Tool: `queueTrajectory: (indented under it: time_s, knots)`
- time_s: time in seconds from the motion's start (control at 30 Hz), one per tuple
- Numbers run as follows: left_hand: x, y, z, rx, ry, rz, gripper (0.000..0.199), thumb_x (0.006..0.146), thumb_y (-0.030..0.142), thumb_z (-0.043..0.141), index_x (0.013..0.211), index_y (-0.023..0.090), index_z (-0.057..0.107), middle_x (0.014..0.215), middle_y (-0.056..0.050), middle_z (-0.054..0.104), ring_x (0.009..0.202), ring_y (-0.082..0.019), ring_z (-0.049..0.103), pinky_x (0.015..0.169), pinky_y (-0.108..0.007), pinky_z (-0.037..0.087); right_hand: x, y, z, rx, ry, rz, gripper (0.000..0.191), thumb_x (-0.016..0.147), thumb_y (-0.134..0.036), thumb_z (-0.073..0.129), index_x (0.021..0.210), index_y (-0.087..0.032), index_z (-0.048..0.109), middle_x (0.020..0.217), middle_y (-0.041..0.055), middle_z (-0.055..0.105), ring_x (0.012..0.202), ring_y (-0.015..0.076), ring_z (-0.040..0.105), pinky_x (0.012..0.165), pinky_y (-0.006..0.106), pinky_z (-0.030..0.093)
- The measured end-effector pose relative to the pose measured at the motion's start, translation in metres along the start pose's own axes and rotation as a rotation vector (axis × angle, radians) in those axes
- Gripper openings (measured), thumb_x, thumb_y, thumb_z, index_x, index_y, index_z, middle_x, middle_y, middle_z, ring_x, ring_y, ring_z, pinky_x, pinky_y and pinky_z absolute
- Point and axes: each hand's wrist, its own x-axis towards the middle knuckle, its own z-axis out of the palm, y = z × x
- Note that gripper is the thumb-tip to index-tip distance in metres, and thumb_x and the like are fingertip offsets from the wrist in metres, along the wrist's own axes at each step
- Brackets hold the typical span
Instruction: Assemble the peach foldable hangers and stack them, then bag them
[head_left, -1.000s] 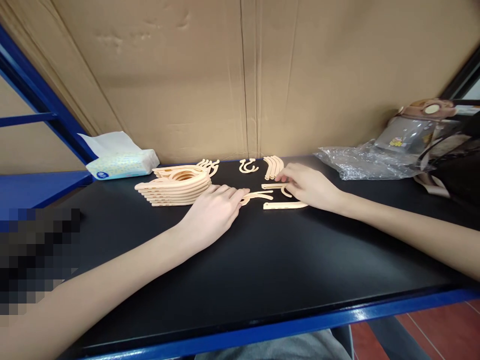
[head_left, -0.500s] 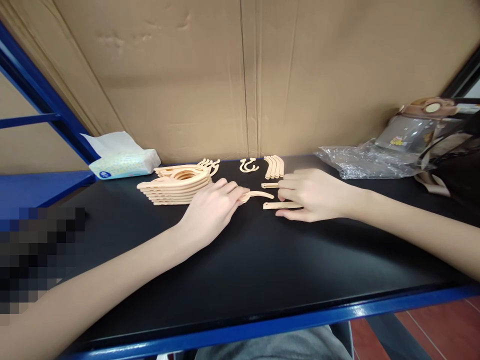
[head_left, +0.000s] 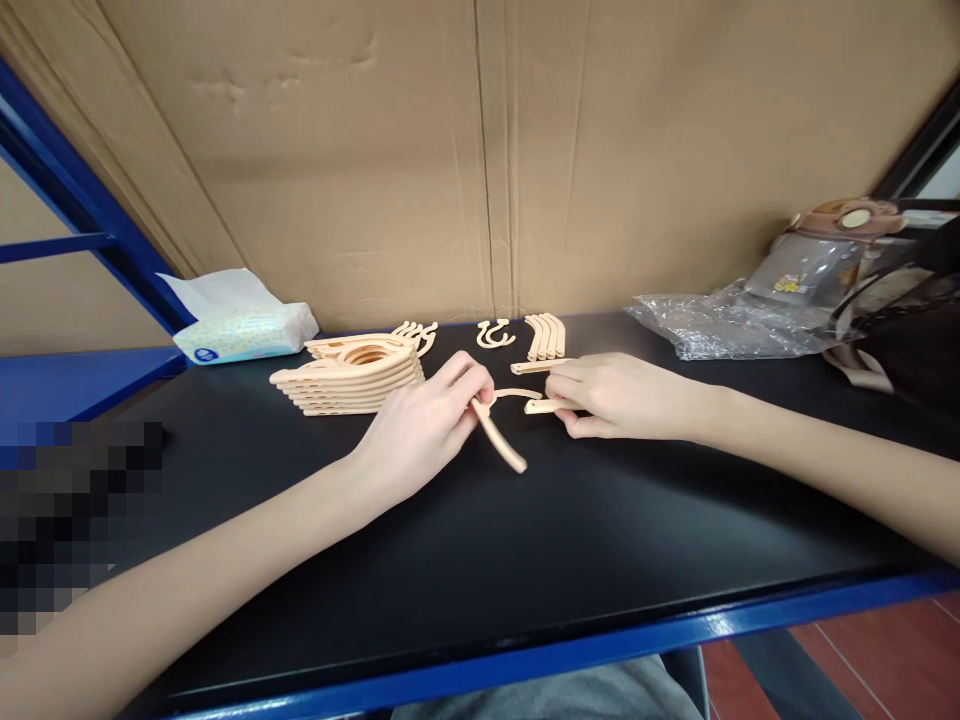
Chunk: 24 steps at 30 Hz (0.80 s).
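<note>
Curved hanger piece [head_left: 501,440], beige, is located mid-bench, gripped between the closed-in thumb and fingers of the left hand [head_left: 429,425]; its free end points toward the near edge of the bench [head_left: 525,590]. A second, slimmer curved part [head_left: 519,393] extends from the same fingers toward the right; whether the two are joined cannot be told. The right hand [head_left: 622,395] is curled narrow around a straight-ended strip [head_left: 541,407]. A similar strip [head_left: 536,367] lies on its far side, partly covered by the fingers.

Left of the left hand stands a stack of hangers [head_left: 341,385], hooks toward the far edge. Loose hooks [head_left: 496,335] and a row of curved arms [head_left: 546,337] lie near the middle of the far edge.

At the far left corner, a soft tissue pack [head_left: 244,332] has one white sheet projecting from its top. Its blue oval logo is too small to read. Toward the far right corner, a crumpled clear bag [head_left: 720,325] lies beside a transparent bottle [head_left: 806,268] with a brown lid and a yellow cartoon decal; whether the bottle contains liquid cannot be told.
</note>
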Motion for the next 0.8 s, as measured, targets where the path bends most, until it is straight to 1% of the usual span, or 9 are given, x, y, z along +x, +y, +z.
queueTrajectory:
  time_s: [0.03,0.2,0.3,0.37,0.43,0.5,0.6,0.7,0.8]
  knots:
    - [0.000,0.000,0.000,-0.052,-0.011,0.005,0.003,0.089,0.019,0.048,0.086,0.019,0.050,0.094,0.000,0.052,0.064,-0.010,0.052,0.051,-0.022,0.037,0.000,-0.001,0.000,0.000,0.000,0.010,0.009,0.084,-0.015,0.049,0.076,-0.017,0.053,0.078,0.0034,0.060,0.063,0.0141,0.051,0.060,0.026,0.037]
    - [0.000,0.004,0.002,-0.361,-0.085,0.050,0.025,0.080,0.036,0.064,0.080,0.019,0.045,0.090,0.002,0.048,0.062,-0.009,0.047,0.056,-0.023,0.043,0.001,-0.005,0.002,-0.061,0.017,0.047,0.008,0.086,-0.016,0.045,0.079,-0.017,0.051,0.078,0.0032,0.058,0.060,0.0144,0.050,0.056,0.027,0.032]
    - [0.000,0.007,0.000,-0.518,-0.117,0.104,0.018,0.076,0.020,0.060,0.092,0.020,0.051,0.101,-0.002,0.051,0.077,-0.012,0.052,0.070,-0.026,0.048,0.001,-0.009,0.005,-0.126,0.069,0.038,0.011,0.087,-0.016,0.042,0.080,-0.017,0.050,0.075,0.0029,0.057,0.061,0.0153,0.051,0.052,0.027,0.027]
    - [0.000,0.008,-0.002,-0.646,-0.142,0.116,0.035,0.072,0.007,0.046,0.103,0.021,0.053,0.110,-0.005,0.051,0.090,-0.014,0.054,0.081,-0.029,0.048,0.001,-0.011,0.006,-0.141,0.089,0.058,0.012,0.086,-0.014,0.040,0.080,-0.017,0.049,0.073,0.0025,0.056,0.057,0.0146,0.049,0.050,0.026,0.023]
    - [0.001,0.007,-0.004,-0.816,-0.165,0.057,0.045,0.066,0.004,0.038,0.105,0.021,0.055,0.115,-0.006,0.053,0.097,-0.016,0.055,0.087,-0.033,0.048,0.001,-0.012,0.006,-0.118,0.090,0.085,0.011,0.085,-0.013,0.039,0.080,-0.018,0.048,0.072,0.0020,0.056,0.056,0.0142,0.048,0.049,0.026,0.022]
    - [0.003,0.006,-0.005,-1.010,-0.208,-0.058,0.044,0.067,0.007,0.037,0.105,0.019,0.056,0.115,-0.008,0.056,0.101,-0.019,0.057,0.089,-0.037,0.049,0.001,-0.012,0.006,-0.074,0.091,0.103,0.010,0.084,-0.012,0.040,0.079,-0.018,0.046,0.072,0.0017,0.056,0.059,0.0145,0.048,0.049,0.025,0.023]
    - [0.006,0.005,-0.005,-1.256,-0.216,-0.229,0.034,0.080,0.015,0.034,0.105,0.015,0.057,0.109,-0.011,0.059,0.106,-0.023,0.056,0.089,-0.040,0.050,0.002,-0.012,0.008,-0.024,0.108,0.115,0.010,0.084,-0.012,0.038,0.080,-0.018,0.045,0.073,0.0016,0.057,0.059,0.0140,0.048,0.050,0.025,0.025]
    - [0.006,0.005,-0.004,-1.264,-0.166,-0.312,0.022,0.086,0.025,0.046,0.104,0.016,0.056,0.093,-0.006,0.059,0.087,-0.017,0.059,0.078,-0.032,0.053,0.002,-0.012,0.011,-0.040,0.119,0.115,0.012,0.087,-0.014,0.036,0.082,-0.018,0.046,0.076,0.0024,0.058,0.054,0.0127,0.046,0.050,0.026,0.025]
    - [0.003,0.007,-0.001,-1.092,-0.206,-0.323,0.030,0.081,0.020,0.054,0.111,0.020,0.051,0.073,0.003,0.051,0.058,-0.008,0.050,0.057,-0.022,0.048,0.003,-0.013,0.015,-0.054,0.119,0.106,0.011,0.087,-0.016,0.037,0.084,-0.018,0.048,0.074,0.0018,0.059,0.051,0.0115,0.047,0.052,0.025,0.027]
